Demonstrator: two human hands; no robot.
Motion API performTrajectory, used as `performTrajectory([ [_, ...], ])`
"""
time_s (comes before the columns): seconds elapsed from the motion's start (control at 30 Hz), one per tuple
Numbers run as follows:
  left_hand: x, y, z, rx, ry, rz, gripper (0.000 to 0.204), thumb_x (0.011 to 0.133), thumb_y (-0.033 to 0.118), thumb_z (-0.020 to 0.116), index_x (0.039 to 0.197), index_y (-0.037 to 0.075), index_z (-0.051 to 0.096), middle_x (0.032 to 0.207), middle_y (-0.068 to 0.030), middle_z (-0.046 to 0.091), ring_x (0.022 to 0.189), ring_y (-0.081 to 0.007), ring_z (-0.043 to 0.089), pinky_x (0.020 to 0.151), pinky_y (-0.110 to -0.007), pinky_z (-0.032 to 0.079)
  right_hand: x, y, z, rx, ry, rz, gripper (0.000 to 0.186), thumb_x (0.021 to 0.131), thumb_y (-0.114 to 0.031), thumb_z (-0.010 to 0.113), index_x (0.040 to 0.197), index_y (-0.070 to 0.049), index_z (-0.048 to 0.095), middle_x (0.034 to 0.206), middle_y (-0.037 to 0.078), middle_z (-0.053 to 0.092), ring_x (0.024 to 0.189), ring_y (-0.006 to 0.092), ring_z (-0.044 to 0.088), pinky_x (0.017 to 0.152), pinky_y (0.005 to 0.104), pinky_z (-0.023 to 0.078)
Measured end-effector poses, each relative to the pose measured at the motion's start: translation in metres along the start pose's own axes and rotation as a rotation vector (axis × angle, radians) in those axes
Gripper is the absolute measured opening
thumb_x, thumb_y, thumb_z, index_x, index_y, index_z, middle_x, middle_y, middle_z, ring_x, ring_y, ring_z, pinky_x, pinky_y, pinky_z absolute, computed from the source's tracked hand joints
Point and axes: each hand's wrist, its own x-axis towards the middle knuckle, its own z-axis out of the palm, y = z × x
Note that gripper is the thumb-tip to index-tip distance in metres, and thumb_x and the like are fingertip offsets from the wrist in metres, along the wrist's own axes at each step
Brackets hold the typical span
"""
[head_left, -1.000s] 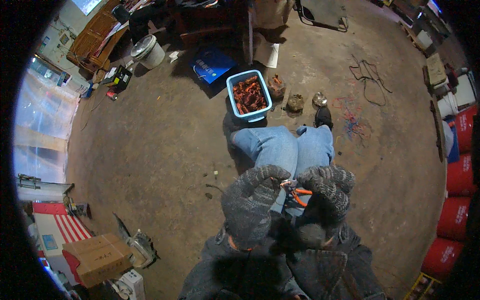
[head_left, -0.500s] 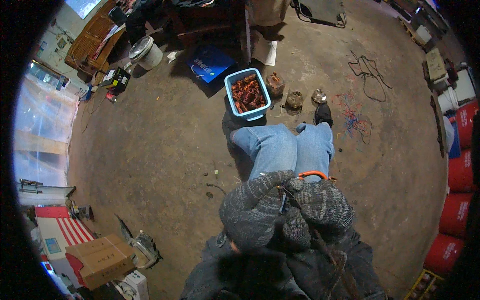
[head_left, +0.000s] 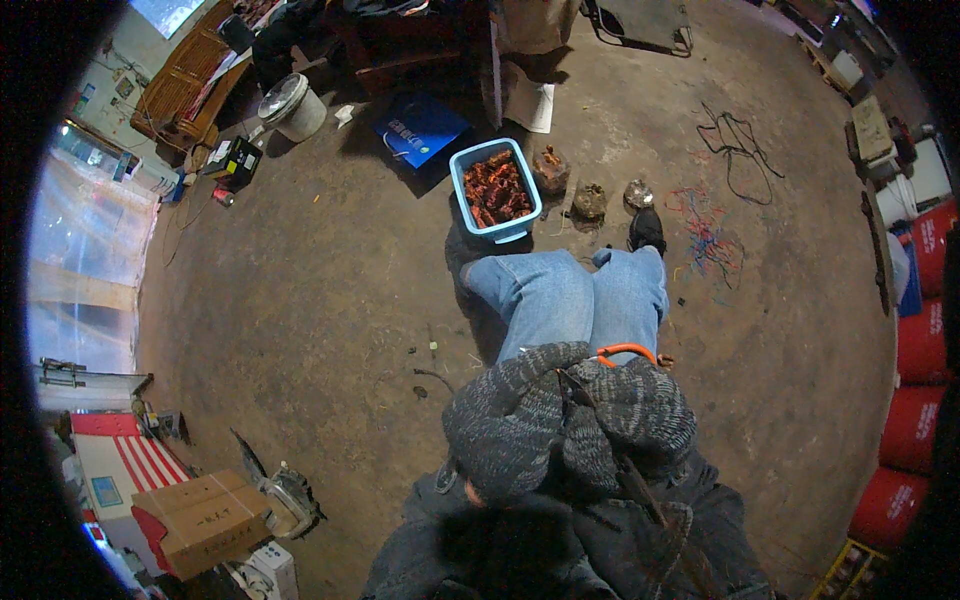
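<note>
Grey knitted gloves cover both my hands, held close together above my lap. My left hand [head_left: 505,425] is closed, fingers curled inward; what it grips is hidden by the glove. My right hand [head_left: 645,412] is closed round a tool with a curved orange handle [head_left: 627,349], which looks like pliers. A dark, pointed piece [head_left: 574,388] shows between the gloves, though I cannot tell whether it belongs to the tool. Beyond my knees stands a light blue basin [head_left: 517,236] with reddish-brown, copper-coloured scraps [head_left: 497,189] in it.
Several clumped lumps [head_left: 590,202] sit right of the basin, with scattered coloured wire bits [head_left: 710,240] and a black cable [head_left: 740,150] farther right. A blue bag [head_left: 420,130] and a white bucket [head_left: 293,107] stand far left. A cardboard box [head_left: 200,515] is near left; red drums [head_left: 912,425] line the right.
Both gloved hands have shifted slightly; the right one has drawn in a little to the left. The dark piece between them shows at a changed angle. The basin and lumps stay put.
</note>
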Motion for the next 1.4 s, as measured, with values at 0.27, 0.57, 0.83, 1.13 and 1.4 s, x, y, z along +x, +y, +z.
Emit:
performTrajectory([
  [0.27,0.0,0.001,-0.003,-0.058,-0.041,-0.096,0.026,0.082,0.003,0.054,0.107,-0.001,0.059,0.093,-0.0168,0.064,0.08,-0.0243,0.065,0.07,-0.034,0.053,0.002,0.003,0.004,0.01,-0.038,0.016,0.036,0.091,-0.011,0.039,0.125,-0.006,0.045,0.122,0.009,0.051,0.107,0.0185,0.053,0.089,0.0301,0.045],
  [0.57,-0.004,-0.006,-0.002,-0.034,-0.009,-0.026,0.031,0.078,0.005,0.058,0.109,-0.001,0.058,0.094,-0.0146,0.063,0.083,-0.0239,0.064,0.072,-0.033,0.053,0.019,-0.038,0.006,0.352,-0.053,-0.062,0.032,0.087,-0.011,0.046,0.117,-0.001,0.047,0.109,0.01,0.057,0.092,0.019,0.058,0.076,0.0295,0.049],
  [0.83,-0.007,-0.008,-0.001,-0.134,-0.011,-0.078,0.034,0.076,0.003,0.06,0.11,-0.002,0.058,0.098,-0.0156,0.062,0.084,-0.0211,0.063,0.073,-0.03,0.052,0.025,-0.069,0.013,0.505,-0.008,-0.108,0.033,0.082,-0.009,0.056,0.111,0.003,0.051,0.101,0.011,0.06,0.085,0.0185,0.06,0.072,0.0296,0.05],
  [1.13,-0.006,-0.012,0.001,-0.284,-0.052,-0.218,0.034,0.08,0.0,0.057,0.113,-0.004,0.053,0.103,-0.0137,0.061,0.089,-0.0169,0.06,0.076,-0.029,0.051,0.023,-0.064,0.018,0.777,-0.04,-0.032,0.05,0.075,-0.006,0.062,0.12,0.007,0.045,0.108,0.015,0.058,0.093,0.0219,0.059,0.079,0.0337,0.05],
  [1.4,-0.007,-0.01,-0.01,-0.374,-0.189,-0.155,0.036,0.081,0.0,0.056,0.116,-0.004,0.051,0.105,-0.0142,0.06,0.091,-0.0179,0.06,0.077,-0.029,0.05,0.026,-0.06,0.03,1.201,-0.047,0.107,0.05,0.076,-0.008,0.063,0.12,0.007,0.045,0.107,0.016,0.058,0.093,0.0224,0.059,0.079,0.0337,0.05],
])
